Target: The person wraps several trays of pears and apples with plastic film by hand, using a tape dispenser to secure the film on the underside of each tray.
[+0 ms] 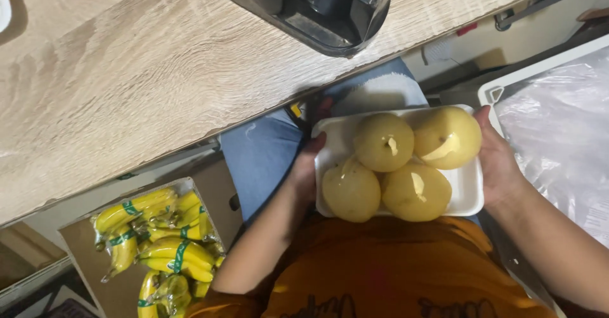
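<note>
Both hands are on the tray (468,188) now, a white foam one held low in front of the orange shirt (393,273), just below the bench (127,71) edge. The left hand (306,172) clamps the tray's 9 o'clock side, thumb hooked over the rim, its grip pinching the foam. The right hand (498,162) takes the 3 o'clock side, thumb over the top corner, fingers underneath out of sight, so that grip is pinching the tray too.

Four pears (399,166) fill the tray, yellow and round, packed touching each other: two at the far side, two nearer the body. Each shows a pale glare patch, as if under clear film.

Around it: at 12 o'clock the bench, pale wood grain, with a dark machine (317,4) sitting at its edge right above the tray. Blue jeans (260,156) show between bench and tray. At 8 o'clock, down on the floor, a cardboard box (82,248) holds bananas (162,245), bunches banded with green tape. At 3 o'clock, just beside the right wrist, a white crate (501,90) lined with clear plastic sheet (564,121).
</note>
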